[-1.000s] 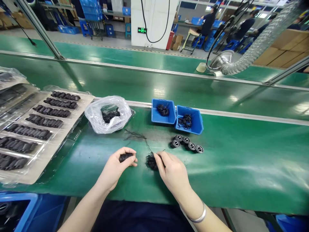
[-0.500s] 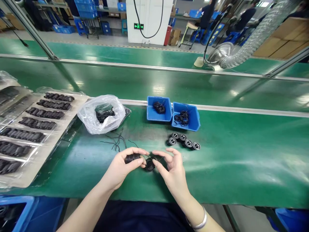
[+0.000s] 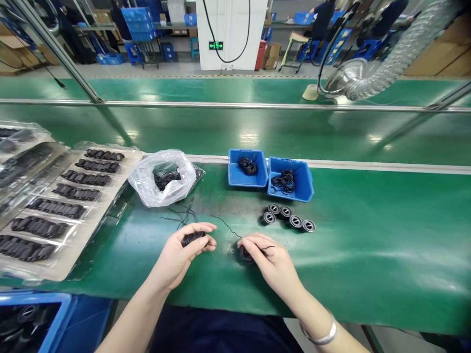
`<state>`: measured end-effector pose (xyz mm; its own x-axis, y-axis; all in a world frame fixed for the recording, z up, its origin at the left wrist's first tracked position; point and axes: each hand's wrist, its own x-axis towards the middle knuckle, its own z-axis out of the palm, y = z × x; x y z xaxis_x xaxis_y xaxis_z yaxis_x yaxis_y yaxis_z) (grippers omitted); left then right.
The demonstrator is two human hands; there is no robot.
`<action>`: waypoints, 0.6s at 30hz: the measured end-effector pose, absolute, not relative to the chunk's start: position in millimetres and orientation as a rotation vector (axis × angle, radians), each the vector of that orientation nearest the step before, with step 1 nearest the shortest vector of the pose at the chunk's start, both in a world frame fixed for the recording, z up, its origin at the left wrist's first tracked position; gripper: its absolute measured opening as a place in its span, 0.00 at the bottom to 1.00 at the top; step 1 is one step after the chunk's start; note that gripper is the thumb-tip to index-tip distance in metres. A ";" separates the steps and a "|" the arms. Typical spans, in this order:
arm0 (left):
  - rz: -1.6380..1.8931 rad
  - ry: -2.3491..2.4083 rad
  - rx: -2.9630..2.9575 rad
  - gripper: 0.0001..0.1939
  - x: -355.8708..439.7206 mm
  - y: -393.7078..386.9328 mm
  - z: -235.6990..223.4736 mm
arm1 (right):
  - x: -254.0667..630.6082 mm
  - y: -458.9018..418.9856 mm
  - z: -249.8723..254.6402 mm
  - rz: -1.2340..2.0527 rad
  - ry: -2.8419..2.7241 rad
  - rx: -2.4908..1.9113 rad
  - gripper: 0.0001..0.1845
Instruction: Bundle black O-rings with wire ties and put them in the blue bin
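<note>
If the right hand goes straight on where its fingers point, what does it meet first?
Probably the thin black wire lying on the green conveyor belt just past the right hand; depth is unclear from this view.

Beyond a second green conveyor belt (image 3: 206,89) and a long aluminium rail (image 3: 235,105), a white square pillar (image 3: 230,29) carries a looped black cable and a lit green exit sign (image 3: 216,45). Blue crates stack on a wheeled rack (image 3: 138,29) across the grey floor (image 3: 176,70). To the right, a seated co-worker (image 3: 323,19) works at a far bench, and a silver flexible duct (image 3: 401,54) runs down to a round metal hood (image 3: 346,77) beside cardboard cartons (image 3: 437,54). Pale overhead light glares on the belts.
</note>
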<state>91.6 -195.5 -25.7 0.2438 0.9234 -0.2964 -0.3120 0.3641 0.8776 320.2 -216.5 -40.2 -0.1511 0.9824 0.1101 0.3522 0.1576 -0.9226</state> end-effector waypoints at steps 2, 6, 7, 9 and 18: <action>0.995 0.989 0.789 0.07 81.9 -193.4 -24.7 | 329.5 -214.3 -37.6 1.001 -1.770 -1.264 0.15; 1.002 1.004 0.815 0.07 71.2 -192.0 -22.4 | 338.4 -211.7 -35.8 1.026 -1.912 -1.210 0.16; 0.997 1.002 0.830 0.07 70.7 -192.2 -21.7 | 338.2 -211.5 -35.6 1.028 -1.931 -1.200 0.16; 0.978 1.001 0.876 0.07 71.0 -192.6 -20.5 | 336.5 -211.1 -34.9 1.019 -1.962 -1.187 0.17; 0.736 1.076 1.443 0.07 81.3 -186.9 -1.9 | 324.8 -209.4 -31.6 1.067 -1.995 -1.125 0.19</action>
